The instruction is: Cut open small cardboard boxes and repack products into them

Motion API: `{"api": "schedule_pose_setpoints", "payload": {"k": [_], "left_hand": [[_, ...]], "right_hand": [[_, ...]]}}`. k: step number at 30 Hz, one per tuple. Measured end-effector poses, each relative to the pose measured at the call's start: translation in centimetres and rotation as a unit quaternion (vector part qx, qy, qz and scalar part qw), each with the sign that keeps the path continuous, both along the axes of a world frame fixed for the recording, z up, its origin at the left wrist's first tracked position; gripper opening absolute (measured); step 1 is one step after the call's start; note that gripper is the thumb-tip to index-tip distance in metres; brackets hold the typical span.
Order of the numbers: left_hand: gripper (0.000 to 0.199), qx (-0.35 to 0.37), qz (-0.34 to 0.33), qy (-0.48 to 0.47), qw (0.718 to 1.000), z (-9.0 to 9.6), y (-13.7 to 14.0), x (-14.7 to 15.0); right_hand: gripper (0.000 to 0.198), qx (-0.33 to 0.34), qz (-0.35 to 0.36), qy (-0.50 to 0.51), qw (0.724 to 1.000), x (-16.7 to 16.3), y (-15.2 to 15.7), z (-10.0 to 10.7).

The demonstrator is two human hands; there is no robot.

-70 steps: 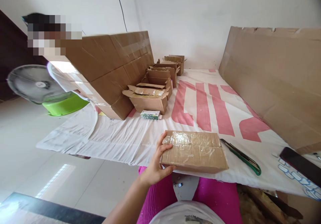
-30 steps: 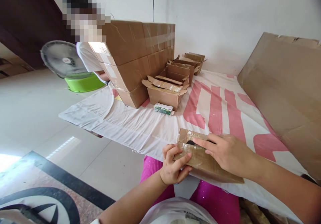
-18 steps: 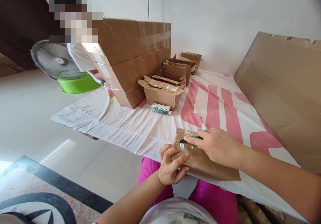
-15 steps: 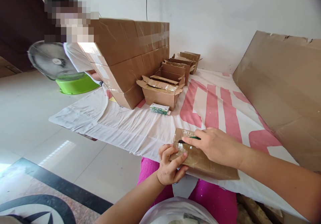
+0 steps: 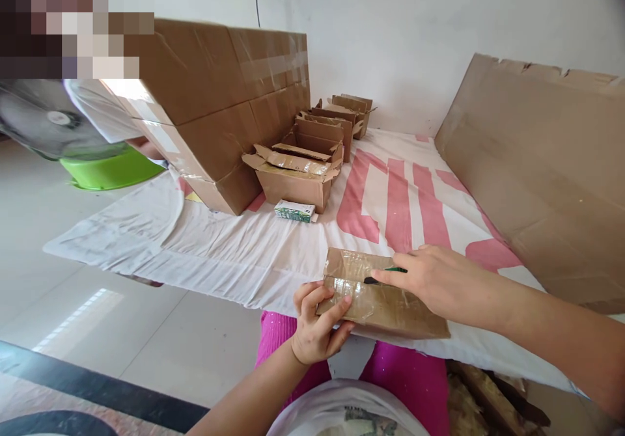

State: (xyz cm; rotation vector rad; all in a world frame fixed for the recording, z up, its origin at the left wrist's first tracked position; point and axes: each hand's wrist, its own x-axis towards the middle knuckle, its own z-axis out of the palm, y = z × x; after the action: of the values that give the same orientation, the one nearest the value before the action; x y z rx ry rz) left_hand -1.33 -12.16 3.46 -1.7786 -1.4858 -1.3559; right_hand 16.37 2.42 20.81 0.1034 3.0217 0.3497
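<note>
At the near edge of the table, on the white cloth point(image 5: 234, 254), we've got the taped box point(image 5: 381, 312), seam side up. Approx 2 s ago the cutter point(image 5: 398, 269) lay on the cloth to the box's right; now our right hand point(image 5: 434, 286) has its fingers closed round it over the seam, handle mostly hidden, dark front end at the tape. In the last half sec or so it's slid rightward, from nr the box's left end to further along. Flaps look slightly apart behind it, so we reckon the tape's at least partly cut that side; depth we can't tell. Our left hand point(image 5: 315, 325) is still clamped on the box's left end, fingers on top, thumb along the front, steadying it.

Materials: box = brown cardboard, oblong, w/ glossy, wrinkled clear tape. Cloth's thin, puckered nr the edge, w/ broad reddish printed bars. Beyond, a row of open cartons point(image 5: 293, 185), flaps bent & ragged; slim white-and-green pack point(image 5: 295, 211) just in front of the nearest. To their left, stacked cartons point(image 5: 205, 97), square-edged, smooth, taped. Far right, a big cardboard panel point(image 5: 532, 176), flat, matte, torn along its top.
</note>
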Motion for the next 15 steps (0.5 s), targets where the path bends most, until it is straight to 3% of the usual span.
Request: {"api": "schedule_pose_setpoints", "payload": {"k": [15], "left_hand": [[0.024,-0.009,-0.005,0.001,1.0,-0.2,0.0,-0.2]], "right_hand": [[0.061,-0.035,-0.048,-0.008,0.998,4.2,1.2,0.9]]}}
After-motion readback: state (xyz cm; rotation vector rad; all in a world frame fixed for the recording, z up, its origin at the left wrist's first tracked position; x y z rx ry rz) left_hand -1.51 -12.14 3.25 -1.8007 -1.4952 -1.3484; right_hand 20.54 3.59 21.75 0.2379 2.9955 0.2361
